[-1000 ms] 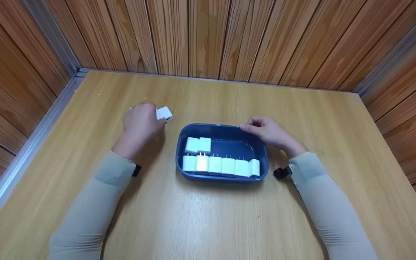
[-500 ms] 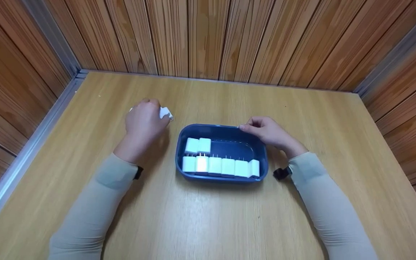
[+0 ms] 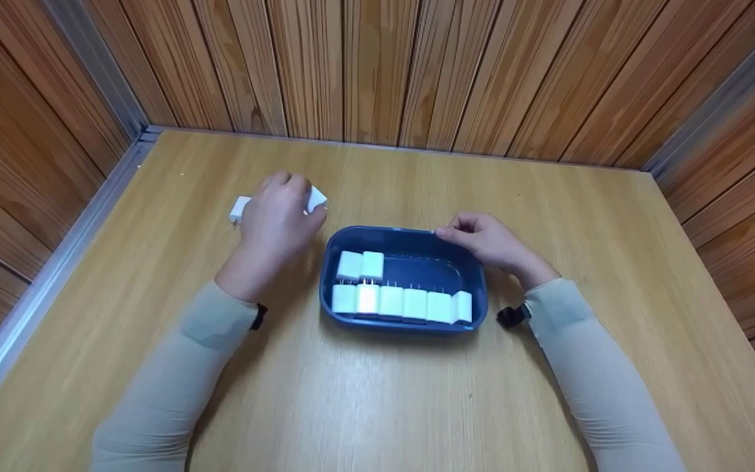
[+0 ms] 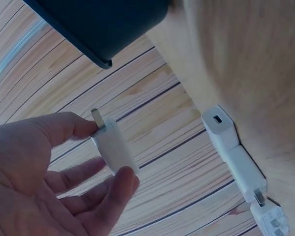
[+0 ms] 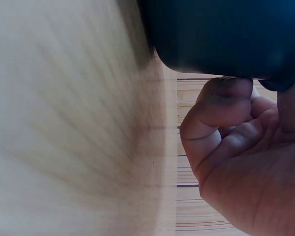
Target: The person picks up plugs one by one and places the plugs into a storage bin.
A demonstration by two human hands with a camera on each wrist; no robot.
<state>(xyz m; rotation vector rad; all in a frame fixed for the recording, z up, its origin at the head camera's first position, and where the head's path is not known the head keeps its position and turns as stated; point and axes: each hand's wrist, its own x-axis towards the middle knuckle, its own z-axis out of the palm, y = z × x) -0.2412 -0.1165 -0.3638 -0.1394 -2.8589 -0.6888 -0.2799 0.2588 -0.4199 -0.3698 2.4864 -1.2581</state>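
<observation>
My left hand [image 3: 279, 216] pinches a white USB charger [image 4: 115, 147] between thumb and fingers, off the table and left of the blue box; a metal prong shows near the thumb in the left wrist view. Beneath and behind that hand, several more white chargers [image 4: 246, 172] lie in a row, one with its USB port visible; the head view shows one of these chargers [image 3: 240, 208] by the hand. My right hand [image 3: 492, 239] grips the far right rim of the blue box [image 3: 404, 328], thumb over the edge and fingers curled outside.
Inside the box, white chargers [image 3: 390, 301] stand in a near row, with two others [image 3: 361, 265] behind them at the left, prongs facing the near row. Wood-panelled walls [image 3: 377, 72] bound the table [image 3: 384, 406] at the back and sides.
My left hand has shifted right and slightly away from the other chargers, carrying one charger and uncovering another at its left. The right hand and the box stay in place.
</observation>
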